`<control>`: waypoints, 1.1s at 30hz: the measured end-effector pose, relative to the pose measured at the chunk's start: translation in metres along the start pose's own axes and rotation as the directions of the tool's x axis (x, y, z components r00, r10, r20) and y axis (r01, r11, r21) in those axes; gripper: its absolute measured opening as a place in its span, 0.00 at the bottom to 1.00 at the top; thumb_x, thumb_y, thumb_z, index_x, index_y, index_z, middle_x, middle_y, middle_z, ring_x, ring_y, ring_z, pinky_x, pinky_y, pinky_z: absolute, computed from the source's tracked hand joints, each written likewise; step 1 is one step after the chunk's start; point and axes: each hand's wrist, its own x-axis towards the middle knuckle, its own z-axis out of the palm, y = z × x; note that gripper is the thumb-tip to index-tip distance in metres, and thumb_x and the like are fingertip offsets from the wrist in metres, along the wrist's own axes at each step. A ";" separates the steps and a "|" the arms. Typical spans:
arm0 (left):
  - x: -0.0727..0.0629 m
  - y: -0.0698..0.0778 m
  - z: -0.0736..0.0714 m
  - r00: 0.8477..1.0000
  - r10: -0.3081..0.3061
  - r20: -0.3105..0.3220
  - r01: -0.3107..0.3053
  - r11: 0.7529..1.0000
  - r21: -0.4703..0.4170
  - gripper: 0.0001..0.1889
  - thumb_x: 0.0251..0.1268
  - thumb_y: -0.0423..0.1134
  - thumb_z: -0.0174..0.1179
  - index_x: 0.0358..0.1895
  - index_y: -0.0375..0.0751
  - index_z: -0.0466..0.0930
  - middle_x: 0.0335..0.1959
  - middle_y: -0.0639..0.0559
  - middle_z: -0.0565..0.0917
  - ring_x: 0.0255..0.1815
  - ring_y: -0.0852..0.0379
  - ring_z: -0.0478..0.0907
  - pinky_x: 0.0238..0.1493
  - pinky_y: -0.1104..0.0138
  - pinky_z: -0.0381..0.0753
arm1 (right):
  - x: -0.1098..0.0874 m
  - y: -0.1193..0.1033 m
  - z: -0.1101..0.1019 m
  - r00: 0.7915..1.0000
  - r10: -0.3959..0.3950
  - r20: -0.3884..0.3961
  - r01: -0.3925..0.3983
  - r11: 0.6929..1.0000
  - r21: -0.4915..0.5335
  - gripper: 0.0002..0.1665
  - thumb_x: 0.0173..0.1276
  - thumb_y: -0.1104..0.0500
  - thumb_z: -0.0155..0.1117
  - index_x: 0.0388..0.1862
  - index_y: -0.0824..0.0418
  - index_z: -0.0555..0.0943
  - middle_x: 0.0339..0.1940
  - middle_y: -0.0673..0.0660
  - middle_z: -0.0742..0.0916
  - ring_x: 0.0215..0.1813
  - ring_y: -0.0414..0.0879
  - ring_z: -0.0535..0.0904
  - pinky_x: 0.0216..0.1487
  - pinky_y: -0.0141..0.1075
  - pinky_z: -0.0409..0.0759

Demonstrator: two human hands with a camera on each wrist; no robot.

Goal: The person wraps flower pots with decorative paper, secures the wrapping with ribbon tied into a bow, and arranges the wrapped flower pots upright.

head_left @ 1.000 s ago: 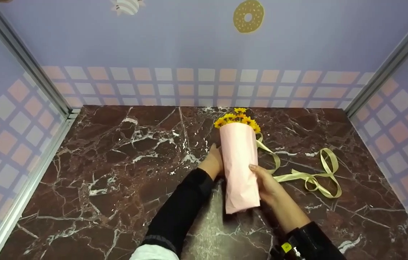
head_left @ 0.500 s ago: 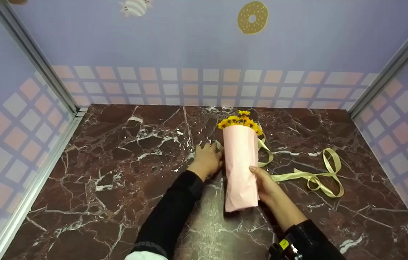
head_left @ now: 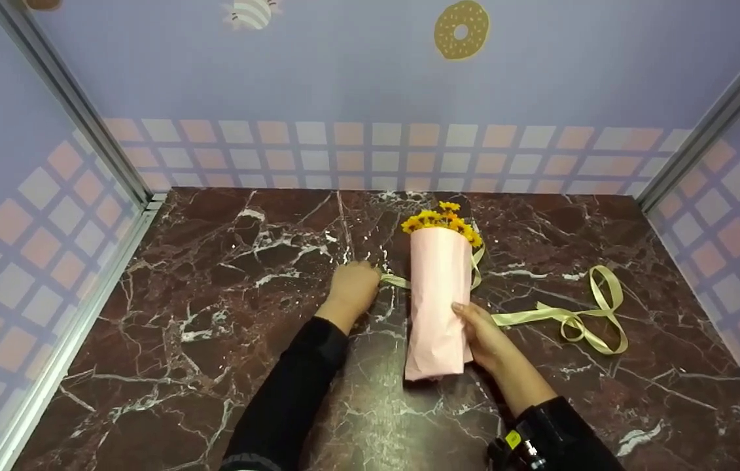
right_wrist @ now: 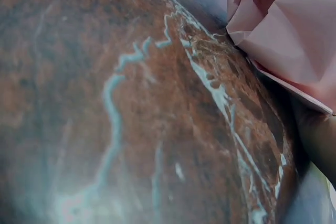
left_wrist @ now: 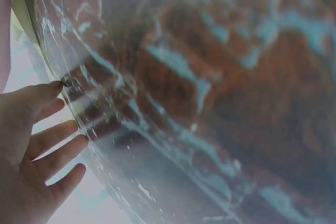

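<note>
A: What shifted at your left hand [head_left: 353, 288]?
B: Drawn farther left of the pink wrap [head_left: 440, 294], near mid-frame; more ribbon [head_left: 395, 280] shows between. Your ribbon's loop, right of centre, has shrunk.

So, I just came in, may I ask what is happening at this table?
A person's right hand holds the side of a pink paper wrap, with yellow flowers showing at its far end. The left hand pinches a pale yellow ribbon just left of the wrap. More ribbon shows on the right, with a loose, curled length on the marble-patterned table. No ribbon crosses the front of the paper; whatever lies beneath it is hidden.
</note>
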 end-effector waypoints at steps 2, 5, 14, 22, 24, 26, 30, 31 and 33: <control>0.001 0.004 0.000 1.000 -0.005 -0.025 0.005 1.000 -0.027 0.10 0.62 0.39 0.63 0.45 0.42 0.83 0.42 0.44 0.83 0.40 0.44 0.81 0.40 0.52 0.81 | 0.000 0.000 -0.001 1.000 0.000 -0.001 0.000 1.000 -0.003 0.15 0.72 0.60 0.49 0.52 0.68 0.66 0.36 0.55 0.84 0.39 0.45 0.82 0.43 0.38 0.82; 0.004 0.012 0.000 0.999 -0.018 -0.038 0.015 0.996 -0.086 0.13 0.62 0.37 0.62 0.50 0.41 0.80 0.44 0.42 0.82 0.41 0.43 0.82 0.38 0.52 0.82 | 0.001 -0.001 -0.001 1.000 0.005 0.002 -0.005 1.000 -0.012 0.15 0.71 0.60 0.50 0.52 0.68 0.66 0.36 0.55 0.85 0.39 0.45 0.82 0.44 0.38 0.82; 0.011 0.035 0.000 0.997 -0.019 0.072 0.028 0.991 -0.129 0.13 0.71 0.37 0.53 0.55 0.43 0.77 0.40 0.43 0.86 0.38 0.45 0.84 0.33 0.52 0.84 | 0.003 -0.001 0.002 0.999 0.045 -0.019 -0.045 0.999 -0.023 0.17 0.71 0.59 0.51 0.53 0.67 0.64 0.36 0.55 0.84 0.39 0.46 0.82 0.43 0.38 0.81; 0.011 0.029 0.001 0.981 -0.190 0.035 0.191 0.925 -0.329 0.07 0.72 0.37 0.52 0.47 0.40 0.75 0.37 0.40 0.86 0.37 0.40 0.84 0.34 0.50 0.83 | 0.001 -0.003 0.001 0.999 0.053 -0.003 -0.053 0.998 -0.019 0.15 0.72 0.59 0.50 0.52 0.66 0.65 0.36 0.54 0.85 0.39 0.45 0.82 0.43 0.38 0.81; 0.011 0.022 -0.003 0.960 -0.277 0.029 0.254 0.827 -0.502 0.07 0.73 0.38 0.53 0.45 0.39 0.75 0.35 0.40 0.85 0.36 0.42 0.83 0.35 0.52 0.82 | 0.001 -0.004 0.001 0.999 0.050 0.001 -0.050 0.999 -0.014 0.13 0.72 0.60 0.50 0.50 0.66 0.66 0.36 0.54 0.85 0.38 0.45 0.82 0.43 0.38 0.81; 0.012 0.014 -0.005 0.930 -0.362 0.059 0.293 0.636 -0.715 0.07 0.73 0.38 0.53 0.44 0.38 0.75 0.35 0.41 0.84 0.35 0.42 0.82 0.33 0.57 0.81 | 0.000 -0.006 0.001 0.999 0.048 -0.002 -0.048 0.999 -0.013 0.12 0.72 0.59 0.51 0.49 0.65 0.67 0.35 0.54 0.85 0.38 0.45 0.82 0.43 0.38 0.81; 0.010 0.003 -0.009 0.858 -0.484 0.171 0.236 0.076 -0.969 0.06 0.72 0.30 0.52 0.46 0.33 0.73 0.37 0.43 0.79 0.33 0.47 0.81 0.33 0.63 0.82 | 0.000 -0.005 0.001 0.999 0.050 -0.011 -0.050 0.999 -0.011 0.10 0.72 0.59 0.52 0.46 0.64 0.69 0.35 0.55 0.85 0.38 0.46 0.82 0.43 0.38 0.81; 0.010 0.001 -0.010 0.844 -0.496 0.206 0.194 -0.076 -0.978 0.05 0.72 0.29 0.51 0.46 0.32 0.72 0.37 0.42 0.78 0.32 0.48 0.81 0.33 0.64 0.82 | 0.000 -0.005 0.002 0.999 0.052 -0.015 -0.052 0.999 -0.009 0.10 0.71 0.59 0.52 0.46 0.64 0.69 0.35 0.55 0.85 0.39 0.46 0.82 0.43 0.38 0.81; 0.008 -0.006 -0.013 0.832 -0.499 0.244 0.070 -0.342 -0.937 0.04 0.73 0.28 0.50 0.45 0.31 0.70 0.39 0.41 0.76 0.32 0.51 0.81 0.39 0.61 0.84 | 0.001 -0.003 0.002 0.998 0.056 -0.017 -0.056 0.998 -0.007 0.10 0.72 0.59 0.52 0.47 0.64 0.69 0.35 0.55 0.85 0.39 0.46 0.82 0.44 0.39 0.81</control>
